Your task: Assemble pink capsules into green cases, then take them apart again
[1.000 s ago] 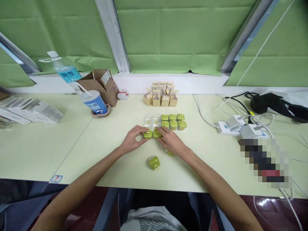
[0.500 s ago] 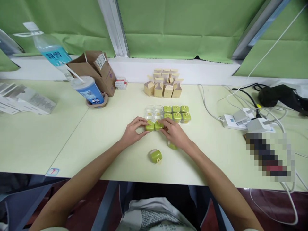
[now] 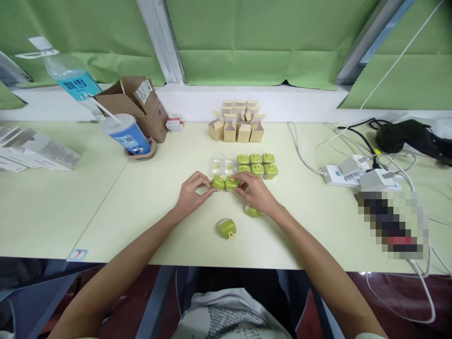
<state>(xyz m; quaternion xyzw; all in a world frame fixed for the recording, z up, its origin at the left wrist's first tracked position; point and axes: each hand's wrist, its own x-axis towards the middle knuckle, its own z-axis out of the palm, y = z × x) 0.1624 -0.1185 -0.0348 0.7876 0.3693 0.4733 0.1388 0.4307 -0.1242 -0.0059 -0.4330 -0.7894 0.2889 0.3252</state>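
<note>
Two small clear containers with green lids stand side by side at the front of the group. My left hand [image 3: 192, 194] has its thumb and fingertips at the left edge of the left green lid [image 3: 218, 182]. My right hand [image 3: 257, 192] curls over the right green lid [image 3: 231, 183], fingers on top and thumb at its side, partly hiding it. Behind them are several clear containers without lids [image 3: 224, 165] and, to the right, several green-lidded containers [image 3: 263, 165]. Nearer me lie two loose green lids, one [image 3: 228, 229] tipped on its side, the other [image 3: 252, 210] beside my right wrist.
Small open cartons [image 3: 237, 129] stand in rows at the back. On the left are a blue cup [image 3: 130, 136], a brown cardboard box [image 3: 153, 113], a large bottle [image 3: 76, 82] and white boxes [image 3: 45, 148]. A power strip [image 3: 337, 176] with tangled cables lies right.
My left fingers have drawn back slightly to the left, uncovering more of the left lid. My right hand stays on the right lid. The whole view has shifted slightly.
</note>
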